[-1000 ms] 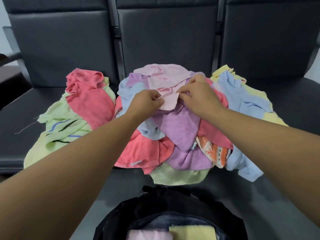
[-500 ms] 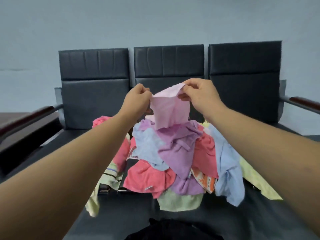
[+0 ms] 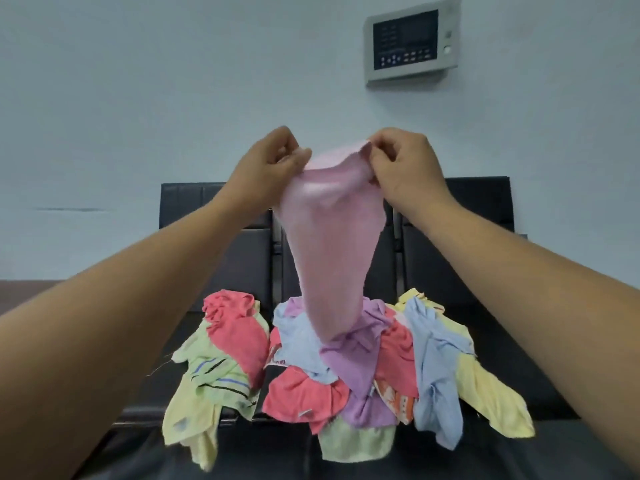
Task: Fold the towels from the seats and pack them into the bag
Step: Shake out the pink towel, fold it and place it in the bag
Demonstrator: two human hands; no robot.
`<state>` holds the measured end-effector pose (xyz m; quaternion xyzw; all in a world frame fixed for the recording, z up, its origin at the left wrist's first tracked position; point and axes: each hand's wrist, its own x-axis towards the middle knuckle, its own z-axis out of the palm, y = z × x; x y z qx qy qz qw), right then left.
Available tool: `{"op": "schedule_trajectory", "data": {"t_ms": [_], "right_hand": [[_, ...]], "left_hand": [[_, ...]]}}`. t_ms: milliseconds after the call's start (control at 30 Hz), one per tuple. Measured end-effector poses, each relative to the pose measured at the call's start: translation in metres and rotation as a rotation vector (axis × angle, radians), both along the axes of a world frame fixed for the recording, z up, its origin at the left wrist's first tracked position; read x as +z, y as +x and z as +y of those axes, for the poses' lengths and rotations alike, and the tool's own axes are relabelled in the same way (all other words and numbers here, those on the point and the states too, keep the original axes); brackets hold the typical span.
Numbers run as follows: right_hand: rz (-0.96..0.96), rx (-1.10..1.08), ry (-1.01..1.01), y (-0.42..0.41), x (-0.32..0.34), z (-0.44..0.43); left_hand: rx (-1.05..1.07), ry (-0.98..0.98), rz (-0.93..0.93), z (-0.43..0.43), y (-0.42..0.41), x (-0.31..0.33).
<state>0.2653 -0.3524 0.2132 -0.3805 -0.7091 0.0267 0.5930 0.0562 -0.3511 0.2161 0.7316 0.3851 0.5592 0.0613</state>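
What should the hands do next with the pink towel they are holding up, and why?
Probably slide the left hand and right hand apart along the top edge until each pinches a corner. Both now pinch that edge close together, so the pink towel hangs bunched and tapering, its lower end reaching the pile on the seats. Spreading it flat should make the first fold possible.

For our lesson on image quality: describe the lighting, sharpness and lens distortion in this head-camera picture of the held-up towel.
Head view: soft, even light, no glare on the wall; wide-angle stretch enlarges the forearms at the lower corners; the pink towel, pinched by left hand and right hand, looks slightly soft; the wall panel appears skewed, its text unreadable.
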Motion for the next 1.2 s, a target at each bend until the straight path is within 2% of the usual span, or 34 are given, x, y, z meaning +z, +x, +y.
{"op": "schedule_trajectory", "data": {"t_ms": [100,167,233,367,467,567,667,733,800,900,933,1000,1067,1133,1200], "right_hand": [[0.087,0.018,-0.219,0.004,0.006,-0.005],[0.208,0.158,-0.342,0.007,0.012,-0.014],[0.253,0.271,-0.416,0.007,0.016,-0.022],[0.302,0.424,-0.52,0.01,0.022,-0.033],[0.162,0.48,-0.661,0.021,0.012,-0.04],[0.065,0.477,-0.702,0.025,-0.008,-0.041],[0.138,0.475,-0.685,0.026,-0.02,-0.037],[0.103,0.435,-0.69,0.03,-0.025,-0.035],[-0.012,0.432,-0.696,0.034,-0.03,-0.035],[-0.319,0.377,-0.651,0.034,-0.045,-0.039],[-0.37,0.326,-0.627,0.033,-0.051,-0.039],[-0.289,0.274,-0.589,0.033,-0.059,-0.034],[-0.068,0.27,-0.574,0.039,-0.063,-0.026],[0.168,0.224,-0.57,0.048,-0.065,-0.016],[0.306,0.118,-0.575,0.058,-0.068,-0.006]], "left_hand": [[0.07,-0.167,0.163,-0.019,-0.005,0.003],[-0.076,-0.279,0.155,-0.032,-0.01,0.0],[-0.216,-0.386,0.177,-0.039,-0.014,-0.001],[-0.233,-0.486,0.258,-0.045,-0.018,-0.003],[-0.336,-0.538,0.191,-0.043,-0.02,-0.01],[-0.399,-0.6,0.162,-0.041,-0.015,-0.02],[-0.291,-0.574,0.213,-0.039,-0.009,-0.037],[-0.186,-0.493,0.196,-0.038,-0.004,-0.047],[-0.206,-0.498,0.152,-0.037,0.002,-0.054],[-0.247,-0.537,0.213,-0.034,0.009,-0.061],[-0.263,-0.545,0.231,-0.033,0.011,-0.063],[-0.288,-0.6,0.267,-0.031,0.011,-0.069],[-0.291,-0.724,0.335,-0.029,0.009,-0.077],[-0.181,-0.83,0.49,-0.023,0.001,-0.089],[-0.052,-0.886,0.678,-0.016,-0.012,-0.106]]}}
